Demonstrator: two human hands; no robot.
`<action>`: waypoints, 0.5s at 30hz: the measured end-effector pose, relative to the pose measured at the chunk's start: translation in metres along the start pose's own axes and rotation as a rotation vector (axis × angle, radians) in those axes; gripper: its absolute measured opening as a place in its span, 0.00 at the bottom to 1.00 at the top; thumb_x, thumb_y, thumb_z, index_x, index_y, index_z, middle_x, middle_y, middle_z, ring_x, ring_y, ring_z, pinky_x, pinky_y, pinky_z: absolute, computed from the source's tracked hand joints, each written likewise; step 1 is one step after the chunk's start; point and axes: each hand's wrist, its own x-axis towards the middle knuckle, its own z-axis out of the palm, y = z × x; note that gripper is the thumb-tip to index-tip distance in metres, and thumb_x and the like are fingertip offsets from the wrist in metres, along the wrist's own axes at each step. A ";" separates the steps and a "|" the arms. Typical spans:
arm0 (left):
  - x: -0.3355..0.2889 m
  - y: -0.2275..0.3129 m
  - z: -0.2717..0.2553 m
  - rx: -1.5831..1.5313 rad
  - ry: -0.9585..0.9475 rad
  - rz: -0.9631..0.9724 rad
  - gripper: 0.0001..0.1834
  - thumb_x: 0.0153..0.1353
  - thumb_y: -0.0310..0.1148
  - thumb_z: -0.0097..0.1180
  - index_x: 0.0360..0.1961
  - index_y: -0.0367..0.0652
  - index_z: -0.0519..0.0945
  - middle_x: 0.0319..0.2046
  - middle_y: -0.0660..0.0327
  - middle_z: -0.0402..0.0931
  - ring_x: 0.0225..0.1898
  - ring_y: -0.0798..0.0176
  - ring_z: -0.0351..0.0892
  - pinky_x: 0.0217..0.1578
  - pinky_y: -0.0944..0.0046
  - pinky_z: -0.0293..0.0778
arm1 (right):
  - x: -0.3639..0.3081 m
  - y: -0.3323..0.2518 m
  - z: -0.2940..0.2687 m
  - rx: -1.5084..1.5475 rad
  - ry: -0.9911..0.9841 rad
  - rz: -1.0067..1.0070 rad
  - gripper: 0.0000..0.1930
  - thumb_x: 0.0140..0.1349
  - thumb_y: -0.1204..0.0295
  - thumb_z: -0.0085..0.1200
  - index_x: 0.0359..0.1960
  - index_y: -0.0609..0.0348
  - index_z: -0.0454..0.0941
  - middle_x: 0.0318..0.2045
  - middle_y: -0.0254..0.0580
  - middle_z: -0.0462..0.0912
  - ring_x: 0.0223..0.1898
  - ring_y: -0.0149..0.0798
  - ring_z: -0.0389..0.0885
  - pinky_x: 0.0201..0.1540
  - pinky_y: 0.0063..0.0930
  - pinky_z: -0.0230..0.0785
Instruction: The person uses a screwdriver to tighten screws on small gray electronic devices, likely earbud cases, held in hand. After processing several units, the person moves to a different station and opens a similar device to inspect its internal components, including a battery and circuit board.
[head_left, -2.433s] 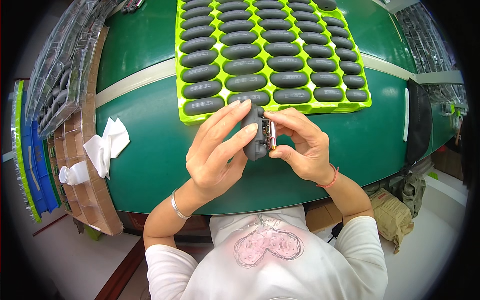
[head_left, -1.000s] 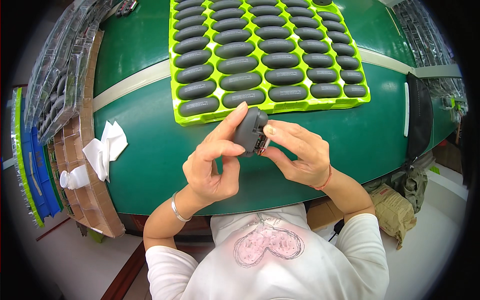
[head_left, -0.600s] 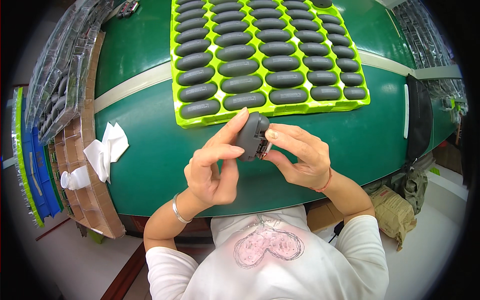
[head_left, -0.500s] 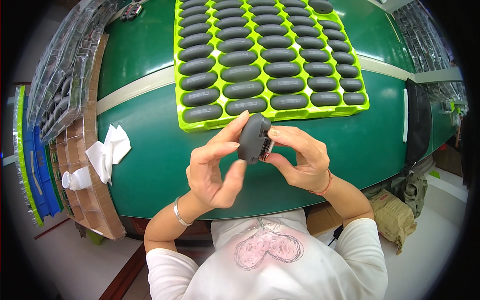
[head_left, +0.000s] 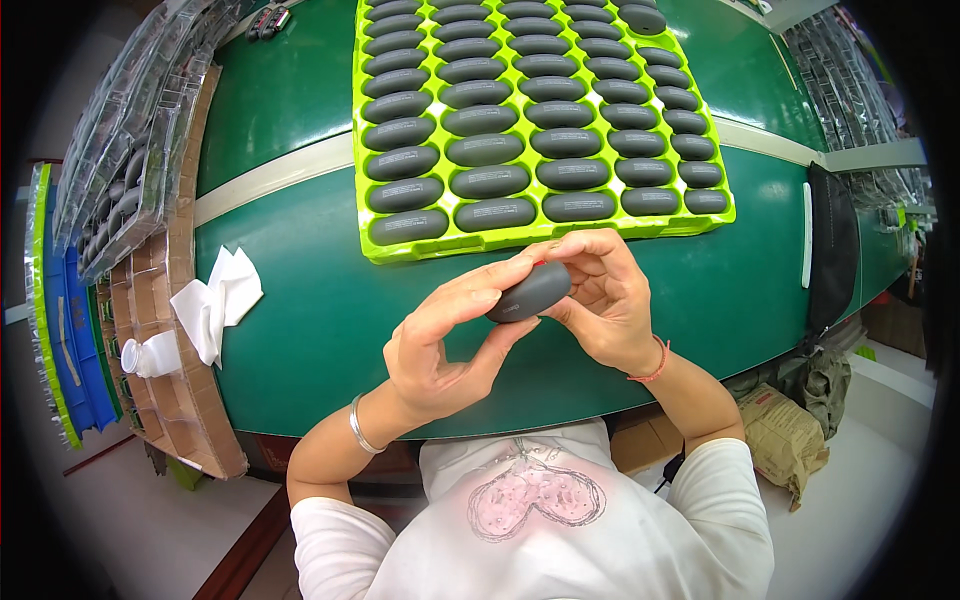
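Both my hands hold one dark grey oval case [head_left: 528,292] above the green table [head_left: 300,320], just in front of my chest. My left hand [head_left: 450,340] pinches it from the left, thumb under and fingers over. My right hand [head_left: 600,295] cups its right end with curled fingers. The case looks closed and lies slanted, its right end higher. Beyond it a bright green tray [head_left: 400,250] carries rows of several matching grey oval cases [head_left: 495,213]; the tray's near edge is a little way past my fingertips.
A crumpled white cloth [head_left: 215,300] and a small white bottle [head_left: 150,355] lie at the table's left edge by cardboard. Stacks of clear plastic trays [head_left: 130,160] stand far left. A black flat object [head_left: 830,240] lies at the right; a bag [head_left: 790,430] sits on the floor.
The case was open a second ago, with its inside showing between my hands. Now it is closed and turned flatter, and my left fingers have spread along its top.
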 end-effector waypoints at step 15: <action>0.001 0.002 -0.012 -0.087 0.163 -0.494 0.07 0.61 0.29 0.56 0.34 0.33 0.78 0.21 0.61 0.76 0.25 0.70 0.75 0.26 0.72 0.70 | 0.001 0.000 0.008 -0.341 -0.094 -0.175 0.18 0.48 0.86 0.60 0.43 0.63 0.73 0.38 0.45 0.78 0.34 0.34 0.78 0.37 0.25 0.72</action>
